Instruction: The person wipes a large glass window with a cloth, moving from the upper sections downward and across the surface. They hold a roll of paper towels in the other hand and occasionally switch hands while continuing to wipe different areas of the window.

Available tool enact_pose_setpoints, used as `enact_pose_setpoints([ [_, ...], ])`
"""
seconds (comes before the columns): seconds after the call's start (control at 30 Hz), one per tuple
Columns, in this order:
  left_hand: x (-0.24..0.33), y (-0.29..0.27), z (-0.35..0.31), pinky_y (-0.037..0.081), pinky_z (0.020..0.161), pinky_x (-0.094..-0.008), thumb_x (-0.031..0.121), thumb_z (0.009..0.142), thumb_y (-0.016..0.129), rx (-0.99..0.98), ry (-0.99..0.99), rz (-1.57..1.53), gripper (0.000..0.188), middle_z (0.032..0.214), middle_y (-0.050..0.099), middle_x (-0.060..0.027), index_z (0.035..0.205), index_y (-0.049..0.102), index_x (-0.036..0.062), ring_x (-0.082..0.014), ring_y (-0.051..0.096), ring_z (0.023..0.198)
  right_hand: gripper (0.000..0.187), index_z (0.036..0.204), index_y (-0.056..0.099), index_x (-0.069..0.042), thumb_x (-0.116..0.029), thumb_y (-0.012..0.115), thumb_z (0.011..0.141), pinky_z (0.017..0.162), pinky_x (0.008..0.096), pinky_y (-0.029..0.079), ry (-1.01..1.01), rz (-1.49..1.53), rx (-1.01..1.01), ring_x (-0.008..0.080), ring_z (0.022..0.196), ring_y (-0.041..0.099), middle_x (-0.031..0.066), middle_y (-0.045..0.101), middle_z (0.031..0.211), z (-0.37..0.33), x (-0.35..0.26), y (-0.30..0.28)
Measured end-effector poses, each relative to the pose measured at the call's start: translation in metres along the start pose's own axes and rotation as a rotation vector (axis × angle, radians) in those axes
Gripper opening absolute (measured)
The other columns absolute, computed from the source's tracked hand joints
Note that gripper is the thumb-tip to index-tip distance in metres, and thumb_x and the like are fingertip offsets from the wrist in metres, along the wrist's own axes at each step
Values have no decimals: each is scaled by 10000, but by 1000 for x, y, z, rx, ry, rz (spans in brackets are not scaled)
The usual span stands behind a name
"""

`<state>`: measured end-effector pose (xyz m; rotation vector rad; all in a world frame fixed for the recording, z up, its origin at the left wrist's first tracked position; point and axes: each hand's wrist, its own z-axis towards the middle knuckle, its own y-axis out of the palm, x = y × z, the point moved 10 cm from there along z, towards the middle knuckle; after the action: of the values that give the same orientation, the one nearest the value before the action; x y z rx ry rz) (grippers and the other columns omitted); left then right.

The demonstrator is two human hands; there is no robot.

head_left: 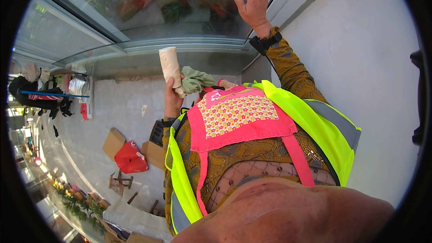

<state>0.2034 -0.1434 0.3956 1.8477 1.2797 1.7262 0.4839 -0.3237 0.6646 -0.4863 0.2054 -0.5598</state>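
My left hand is closed around the lower end of a cream-coloured roll, which stands upright in front of the window sill. Whether it is paper or cloth I cannot make out. A crumpled pale green cloth lies against the roll and reaches toward my apron; I cannot tell whether the fingers also grip it. My right hand is raised with its fingers stretched out, against or just before the window glass near the frame's right side. Nothing shows in that hand.
A grey-white wall rises close on my right. Down on the floor at left are an open cardboard box, a red bag and a small wooden stool. Clothes hang farther left. Potted plants stand lower left.
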Motion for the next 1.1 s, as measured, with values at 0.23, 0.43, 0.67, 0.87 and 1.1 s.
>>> enact_pose_setpoints([
  [0.23, 9, -30, -30, 554, 790, -386, 485, 955, 565, 172, 110, -86, 492, 1034, 635, -83, 1167, 561, 41, -245, 649, 947, 770, 1538, 290, -23, -350, 613, 920, 1203, 560, 103, -141, -295, -30, 392, 1503, 167, 203, 212, 1622, -3, 29, 38],
  [0.43, 14, -43, -51, 559, 763, -407, 490, 967, 550, 259, 186, -134, 482, 1014, 650, -75, 1187, 553, 61, -248, 657, 937, 654, 1541, 344, -105, -213, 531, 924, 1245, 460, 21, -592, -384, -371, 264, 1540, 105, 96, 176, 1658, -111, -6, 119],
  [0.67, 14, -53, -55, 556, 687, -365, 492, 969, 557, 341, 213, -161, 471, 987, 668, -64, 1114, 604, 46, -227, 667, 869, 477, 1389, 555, -157, -184, 558, 912, 1252, 414, 107, -990, -231, -1588, 272, 1481, 288, 86, 412, 1548, -225, -22, 149],
  [0.87, 7, -72, -47, 549, 670, -330, 531, 941, 575, 428, 224, -199, 484, 956, 689, -67, 1047, 651, 65, -219, 678, 822, 462, 1341, 588, -165, -354, 647, 924, 1185, 440, 292, -678, -35, -108, 261, 1388, 420, 84, 534, 1439, 88, -94, -7],
  [1.1, 6, -53, -58, 541, 744, -357, 487, 954, 590, 382, 334, -243, 466, 976, 662, -58, 1106, 613, 47, -226, 658, 887, 844, 1515, 269, 60, -369, 648, 896, 1196, 574, 149, -405, -410, 389, 429, 1486, 191, 265, 224, 1594, 289, -37, -112],
])
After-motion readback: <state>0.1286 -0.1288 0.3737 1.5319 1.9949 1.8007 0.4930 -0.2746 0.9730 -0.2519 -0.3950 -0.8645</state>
